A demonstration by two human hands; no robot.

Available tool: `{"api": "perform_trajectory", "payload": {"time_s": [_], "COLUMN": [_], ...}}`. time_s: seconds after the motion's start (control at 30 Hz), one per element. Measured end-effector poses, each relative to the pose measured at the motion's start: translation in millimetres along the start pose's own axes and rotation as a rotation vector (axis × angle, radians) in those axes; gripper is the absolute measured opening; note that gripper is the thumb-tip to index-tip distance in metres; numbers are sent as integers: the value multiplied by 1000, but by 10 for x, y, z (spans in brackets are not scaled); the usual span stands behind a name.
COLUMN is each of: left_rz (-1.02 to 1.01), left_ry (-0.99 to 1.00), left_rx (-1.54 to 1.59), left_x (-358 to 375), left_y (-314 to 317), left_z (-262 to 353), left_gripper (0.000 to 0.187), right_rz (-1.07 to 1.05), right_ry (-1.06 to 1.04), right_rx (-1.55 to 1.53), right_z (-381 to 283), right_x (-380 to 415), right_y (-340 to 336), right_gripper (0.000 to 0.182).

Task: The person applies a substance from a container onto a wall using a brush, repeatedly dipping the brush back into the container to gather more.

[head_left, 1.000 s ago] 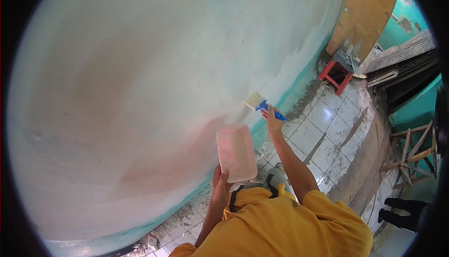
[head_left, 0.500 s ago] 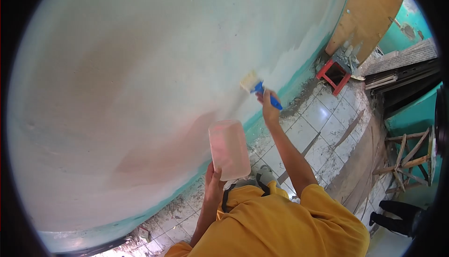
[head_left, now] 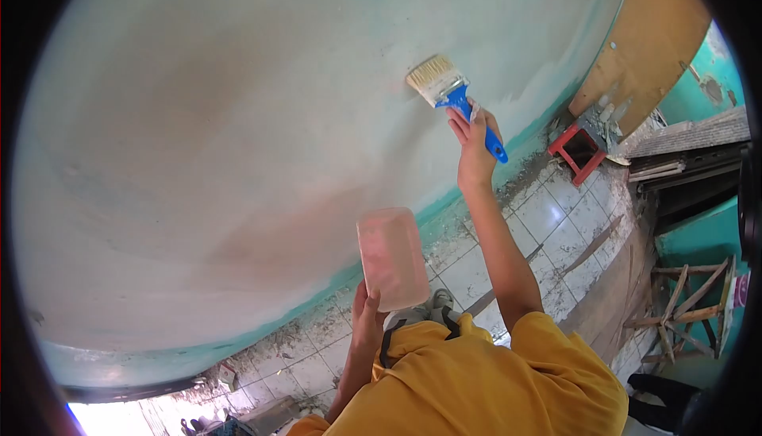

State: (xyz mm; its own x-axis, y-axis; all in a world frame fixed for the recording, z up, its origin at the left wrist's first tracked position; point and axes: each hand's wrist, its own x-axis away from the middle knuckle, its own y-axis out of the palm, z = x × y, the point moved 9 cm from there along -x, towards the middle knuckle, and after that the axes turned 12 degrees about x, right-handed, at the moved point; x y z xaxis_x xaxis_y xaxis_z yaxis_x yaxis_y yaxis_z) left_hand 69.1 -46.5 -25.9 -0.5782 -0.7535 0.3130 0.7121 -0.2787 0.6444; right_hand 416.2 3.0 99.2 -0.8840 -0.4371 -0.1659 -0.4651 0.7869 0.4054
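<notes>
In my right hand (head_left: 477, 144) is a wide paintbrush (head_left: 454, 100) with a blue handle and pale bristles. The bristle tips appear to touch the whitish painted wall (head_left: 262, 118). Fingers of my left hand (head_left: 367, 314) grip the lower end of a shallow pinkish plastic container (head_left: 392, 257), the thumb over its rim. A thin pink-white coating shows inside it. Along its bottom the wall keeps a turquoise strip (head_left: 444, 198), and greyer patches show higher up.
Dusty white floor tiles (head_left: 468, 277) with debris run along the wall. A red plastic stool (head_left: 578, 152) stands near a brown board (head_left: 647, 31). Stacked planks (head_left: 690, 138) and a wooden frame (head_left: 686, 305) are on the right. A person's dark-clothed leg (head_left: 663, 400) shows at lower right.
My right hand has moved the paintbrush higher up along the wall. My left hand still holds the container in nearly the same place. The view has shifted slightly.
</notes>
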Motion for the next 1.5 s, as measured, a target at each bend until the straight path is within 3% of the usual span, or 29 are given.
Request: {"api": "perform_trajectory", "payload": {"time_s": [0.23, 0.37, 0.43, 0.6, 0.7, 0.9, 1.07, 1.3, 1.37, 1.5], "left_rz": [106, 136, 145, 159, 163, 168, 176, 161, 165, 157], "left_ry": [30, 29, 35, 50, 85, 98, 84, 67, 70, 96], "left_rx": [27, 16, 20, 10, 29, 40, 36, 35, 45, 68], "left_x": [244, 279, 275, 261, 254, 266, 288, 268, 246, 245], "left_y": [-178, -189, -175, -148, -90, -82, -88, -44, -71, 4], "left_z": [-163, -189, -179, -163, -127, -120, -174, -263, -269, -169], "left_gripper": [72, 73, 73, 70, 67, 63, 64, 63, 62, 61], "right_rz": [106, 104, 59, 74, 27, 77, 89, -44, -55, 22], "right_ry": [257, 338, 246, 96, 57, 255, 392, 57, 43, 158], "right_rx": [261, 267, 302, 38, 42, 189, 321, 36, -1, 34], "right_z": [2327, 2273, 1664, 163, 252, 2151, 1998, -145, -94, 870], "right_x": [452, 416, 219, 36, 63, 376, 283, -10, -13, 139], "right_y": [-986, -967, -672, -95, -140, -892, -896, 80, 101, -185], "right_gripper": [35, 33, 33, 32, 40, 38, 37, 39, 42, 42]}}
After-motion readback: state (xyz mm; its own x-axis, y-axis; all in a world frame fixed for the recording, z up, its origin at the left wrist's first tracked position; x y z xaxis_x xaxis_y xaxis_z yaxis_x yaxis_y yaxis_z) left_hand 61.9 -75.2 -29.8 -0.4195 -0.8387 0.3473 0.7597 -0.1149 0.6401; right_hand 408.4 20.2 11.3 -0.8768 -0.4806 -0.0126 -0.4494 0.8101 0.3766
